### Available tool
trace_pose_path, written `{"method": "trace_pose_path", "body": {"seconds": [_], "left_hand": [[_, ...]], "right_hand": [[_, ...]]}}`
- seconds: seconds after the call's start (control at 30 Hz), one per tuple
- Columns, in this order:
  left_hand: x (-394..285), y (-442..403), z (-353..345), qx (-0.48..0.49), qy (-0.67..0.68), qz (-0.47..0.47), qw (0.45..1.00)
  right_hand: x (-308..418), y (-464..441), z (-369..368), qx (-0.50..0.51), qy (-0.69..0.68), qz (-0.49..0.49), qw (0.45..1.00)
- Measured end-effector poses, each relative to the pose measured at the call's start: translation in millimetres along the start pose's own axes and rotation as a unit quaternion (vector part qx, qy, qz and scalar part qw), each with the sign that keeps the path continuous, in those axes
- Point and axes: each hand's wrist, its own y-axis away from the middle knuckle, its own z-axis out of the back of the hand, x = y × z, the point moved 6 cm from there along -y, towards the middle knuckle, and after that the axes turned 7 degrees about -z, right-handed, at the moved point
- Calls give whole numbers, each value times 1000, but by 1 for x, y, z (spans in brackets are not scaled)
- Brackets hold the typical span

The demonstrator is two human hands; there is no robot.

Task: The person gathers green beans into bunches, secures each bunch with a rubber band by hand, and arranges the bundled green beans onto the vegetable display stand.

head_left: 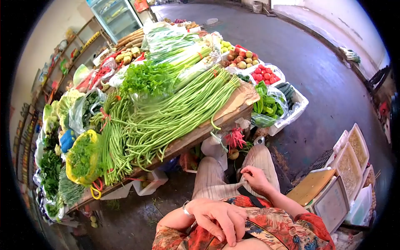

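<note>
My left hand point(218, 217), with a bracelet at its wrist, lies across the front of the patterned red shirt point(271, 227), fingers stretched out and holding nothing. My right hand point(256, 179) rests on the striped trousers point(266, 160) at the thigh, its fingers curled in, with nothing visible in them. Beyond my knees is a wooden table point(233, 114) piled with vegetables. Long green beans point(179, 110) lie along its near edge, close to both hands but touched by neither. Leafy greens point(146, 78) sit behind them.
White boxes hold green peppers point(266, 102), tomatoes point(265, 76) and cucumbers point(287, 92) at the table's right end. A yellow bag point(83, 158) of herbs stands at the left. Stacked trays and a wooden board point(310, 187) are at my right. A glass-door fridge point(116, 18) stands behind.
</note>
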Motion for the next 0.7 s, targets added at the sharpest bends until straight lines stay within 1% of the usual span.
{"method": "trace_pose_path", "body": {"seconds": [0.03, 0.07, 0.27, 0.33, 0.37, 0.43, 0.47, 0.53, 0.57, 0.63, 0.7], "left_hand": [[1, 0, 1, -21, 11, 3, 1000], [2, 1, 0, -22, 13, 3, 1000], [4, 6, -6, -3, -20, -39, 999], [6, 4, -4, -35, 13, 11, 999], [9, 5, -1, -42, 19, 8, 999], [17, 9, -9, 42, -49, -6, 998], [17, 9, -8, 15, -33, -31, 999], [16, 12, -8, 2, -39, -21, 999], [17, 14, -12, -4, -42, -21, 999], [20, 21, -13, -17, -36, -10, 999], [26, 22, -14, -44, -21, 18, 999]], "right_hand": [[0, 1, 0, 4, -2, -3, 1000], [-2, 1, 0, 4, -3, -4, 1000], [-4, -3, 0, -2, -7, 13, 1000], [-6, -3, -1, -1, -12, 18, 1000], [-12, -6, -3, 7, -12, 10, 1000], [-14, -8, -3, 4, 23, 16, 1000], [-12, -7, -2, -9, 33, 33, 999], [-20, -12, -3, -30, 55, 71, 995], [-16, -11, -3, -15, 66, 52, 996], [-25, -12, -4, -2, -2, 42, 999], [-23, -10, -4, 5, -19, 20, 1000]]}}
